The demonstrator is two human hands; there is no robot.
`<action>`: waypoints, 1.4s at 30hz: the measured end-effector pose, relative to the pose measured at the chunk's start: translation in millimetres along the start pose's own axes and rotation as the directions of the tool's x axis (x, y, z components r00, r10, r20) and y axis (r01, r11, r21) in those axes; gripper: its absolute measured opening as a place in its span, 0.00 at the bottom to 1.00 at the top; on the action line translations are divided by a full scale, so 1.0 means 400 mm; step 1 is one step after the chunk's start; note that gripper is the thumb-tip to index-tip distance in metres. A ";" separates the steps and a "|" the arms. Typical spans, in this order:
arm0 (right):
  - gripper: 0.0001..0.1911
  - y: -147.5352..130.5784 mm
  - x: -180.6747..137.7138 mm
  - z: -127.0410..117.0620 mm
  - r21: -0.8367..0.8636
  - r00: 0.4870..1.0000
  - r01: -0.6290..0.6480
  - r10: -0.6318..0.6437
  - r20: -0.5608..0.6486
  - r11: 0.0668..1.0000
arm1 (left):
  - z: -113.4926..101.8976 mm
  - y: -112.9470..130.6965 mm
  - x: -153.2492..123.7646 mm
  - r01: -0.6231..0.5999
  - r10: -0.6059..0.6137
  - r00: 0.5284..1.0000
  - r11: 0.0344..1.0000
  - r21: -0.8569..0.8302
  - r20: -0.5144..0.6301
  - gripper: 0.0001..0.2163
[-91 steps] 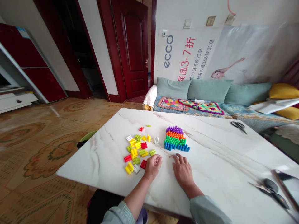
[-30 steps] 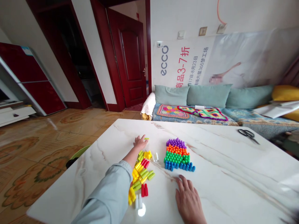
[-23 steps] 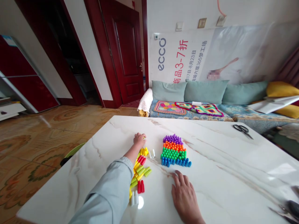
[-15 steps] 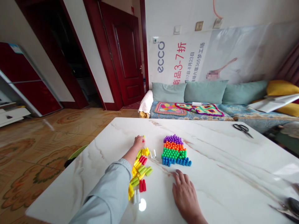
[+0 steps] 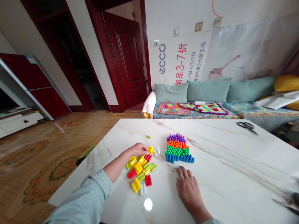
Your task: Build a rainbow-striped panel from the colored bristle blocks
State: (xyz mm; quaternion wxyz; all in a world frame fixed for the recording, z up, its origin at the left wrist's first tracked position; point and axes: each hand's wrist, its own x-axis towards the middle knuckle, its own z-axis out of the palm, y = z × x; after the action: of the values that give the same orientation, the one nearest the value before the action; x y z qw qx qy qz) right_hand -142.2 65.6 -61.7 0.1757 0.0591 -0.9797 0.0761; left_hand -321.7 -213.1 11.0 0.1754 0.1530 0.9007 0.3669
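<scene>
A flat block of joined pegs (image 5: 177,148) lies mid-table, in purple, orange, green and blue rows. To its left is a loose pile of yellow, green, red and white pegs (image 5: 140,169). My left hand (image 5: 139,149) hovers at the far end of that pile, fingers curled down; what they hold, if anything, is hidden. My right hand (image 5: 188,186) lies flat on the white marble table (image 5: 221,174) just in front of the block, fingers spread, holding nothing. A single green peg (image 5: 148,136) lies apart, beyond the pile.
Black scissors (image 5: 247,126) lie at the table's far right. A dark tool (image 5: 291,202) shows at the right edge. Behind the table stands a sofa (image 5: 210,104) with teal cushions. Tiled floor and a green stool (image 5: 85,153) are on the left.
My left hand reached out to the far side of the pile, closed there, and has drawn back to the pile's near-far edge. The two red pegs out there are gone. My right hand stayed flat.
</scene>
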 end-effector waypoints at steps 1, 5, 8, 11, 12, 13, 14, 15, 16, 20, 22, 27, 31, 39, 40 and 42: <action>0.18 0.000 0.000 0.001 0.000 1.000 0.003 -0.003 0.001 1.000 | 0.000 0.003 -0.011 -0.006 0.006 1.000 1.000 -0.009 0.024 0.14; 0.18 0.002 0.000 0.004 0.003 1.000 0.008 -0.008 -0.008 1.000 | -0.003 0.020 0.004 -0.011 0.012 0.998 1.000 0.005 -0.055 0.15; 0.18 0.003 0.000 0.007 0.008 1.000 0.011 -0.010 -0.022 1.000 | -0.005 0.026 0.066 0.006 0.008 0.978 0.998 0.069 -0.209 0.11; 0.18 0.004 0.000 0.012 0.010 1.000 -0.001 0.001 -0.012 1.000 | 0.003 0.021 0.142 0.024 0.023 0.951 0.989 0.146 -0.310 0.15; 0.18 0.003 -0.001 0.014 0.009 1.000 -0.007 0.007 -0.006 1.000 | 0.008 0.018 0.167 0.026 0.031 0.944 0.985 0.168 -0.327 0.18; 0.19 0.003 -0.001 0.015 0.008 1.000 -0.012 0.012 -0.001 1.000 | 0.014 0.014 0.189 0.028 0.038 0.940 0.982 0.187 -0.339 0.20; 0.19 0.003 -0.002 0.016 0.006 1.000 -0.016 0.016 0.002 1.000 | 0.021 0.011 0.210 0.030 0.042 0.937 0.979 0.202 -0.346 0.21; 0.19 0.003 -0.002 0.017 0.005 1.000 -0.019 0.019 0.004 1.000 | 0.028 0.007 0.229 0.035 0.043 0.937 0.976 0.214 -0.347 0.21; 0.19 0.002 -0.003 0.017 0.005 1.000 -0.021 0.021 0.005 1.000 | 0.035 0.004 0.245 0.043 0.038 0.937 0.974 0.223 -0.346 0.20; 0.19 0.001 -0.003 0.015 0.009 0.999 -0.033 0.033 0.012 0.999 | 0.055 -0.011 0.281 0.082 0.006 0.941 0.965 0.248 -0.337 0.07; 0.19 0.001 -0.004 0.015 0.003 0.999 -0.034 0.034 0.014 0.999 | 0.057 -0.018 0.282 0.092 0.001 0.939 0.964 0.252 -0.344 0.09; 0.19 0.004 -0.003 0.015 -0.007 1.000 -0.014 0.014 0.010 1.000 | 0.034 -0.012 0.240 0.050 0.039 0.920 0.975 0.215 -0.390 0.07; 0.18 0.003 0.000 0.007 -0.006 1.000 -0.010 0.010 0.006 1.000 | 0.018 0.025 0.167 -0.041 0.099 0.906 0.988 0.148 -0.411 0.12; 0.17 -0.001 0.004 -0.006 0.014 1.000 -0.004 0.003 0.014 1.000 | 0.051 0.061 -0.047 -0.189 0.217 0.906 0.976 0.110 -0.364 0.14; 0.17 -0.001 0.004 -0.006 0.016 1.000 -0.002 0.001 0.014 1.000 | 0.057 0.054 -0.082 -0.184 0.214 0.897 0.976 0.113 -0.387 0.14; 0.18 -0.001 0.004 -0.007 0.016 1.000 0.004 -0.004 0.010 1.000 | 0.076 0.033 -0.159 -0.160 0.197 0.873 0.980 0.120 -0.447 0.12</action>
State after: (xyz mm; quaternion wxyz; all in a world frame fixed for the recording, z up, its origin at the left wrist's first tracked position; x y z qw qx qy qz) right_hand -142.9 65.6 -58.6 0.1707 0.0626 -0.9798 0.0834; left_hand -249.9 -211.3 12.8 -0.0819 0.1520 0.9124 0.3712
